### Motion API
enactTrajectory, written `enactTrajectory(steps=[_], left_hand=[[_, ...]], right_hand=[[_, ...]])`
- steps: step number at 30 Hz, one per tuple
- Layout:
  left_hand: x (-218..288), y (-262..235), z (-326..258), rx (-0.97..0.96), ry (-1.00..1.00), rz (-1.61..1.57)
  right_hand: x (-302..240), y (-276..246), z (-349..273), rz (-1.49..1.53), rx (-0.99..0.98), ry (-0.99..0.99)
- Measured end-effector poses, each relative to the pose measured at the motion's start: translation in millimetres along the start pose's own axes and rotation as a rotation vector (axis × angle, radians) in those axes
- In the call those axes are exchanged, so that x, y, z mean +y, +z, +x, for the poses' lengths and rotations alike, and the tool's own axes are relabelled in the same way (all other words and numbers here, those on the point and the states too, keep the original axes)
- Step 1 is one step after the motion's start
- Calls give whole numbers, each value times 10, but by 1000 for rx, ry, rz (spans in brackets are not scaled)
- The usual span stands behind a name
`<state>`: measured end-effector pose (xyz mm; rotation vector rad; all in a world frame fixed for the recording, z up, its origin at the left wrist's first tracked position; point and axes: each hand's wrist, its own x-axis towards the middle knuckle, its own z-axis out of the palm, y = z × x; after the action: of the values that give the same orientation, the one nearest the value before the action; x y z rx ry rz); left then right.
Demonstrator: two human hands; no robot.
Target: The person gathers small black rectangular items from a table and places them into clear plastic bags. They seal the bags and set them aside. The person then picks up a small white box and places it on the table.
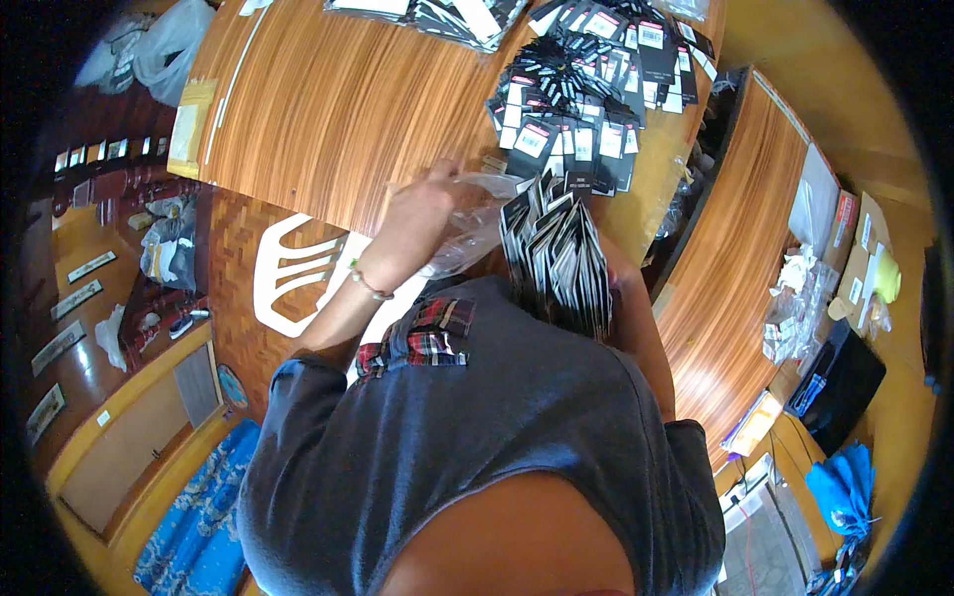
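My left hand (pixel 425 204) is raised at the near edge of the wooden table (pixel 328 109) and grips a crumpled clear plastic bag (pixel 479 214). A thick stack of small black packets (pixel 558 253) stands fanned against my chest, just right of the bag. My right hand is hidden behind that stack; only the right forearm (pixel 641 328) shows beside it. More black packets with white and red labels (pixel 576 109) lie piled on the table beyond the stack.
A white plastic chair (pixel 298 273) stands to my left under the table edge. A second wooden surface (pixel 740 248) on the right carries clear bags, boxes and a black case (pixel 840 382). Further packets (pixel 437 15) lie at the table's far edge.
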<state>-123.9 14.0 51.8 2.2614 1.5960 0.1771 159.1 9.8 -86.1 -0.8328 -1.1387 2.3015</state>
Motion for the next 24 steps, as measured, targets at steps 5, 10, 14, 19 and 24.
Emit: enactTrajectory(steps=[5,10,14,19,24], left_hand=[[81,404,33,73,-104,-5],[150,408,-123,105,-84,-500],[-71,719,-333,102,-144,-819],[-251,593,-358,22,-169,-675],[-118,389,-550,12,-221,-473]], right_hand=[[-547,286,148,-154,-311,5],[-620,407,275,-83,-364,76],[-190,248,353,46,-261,192],[-93,388,423,344,-256,274],[237,306,558,243,-180,339]])
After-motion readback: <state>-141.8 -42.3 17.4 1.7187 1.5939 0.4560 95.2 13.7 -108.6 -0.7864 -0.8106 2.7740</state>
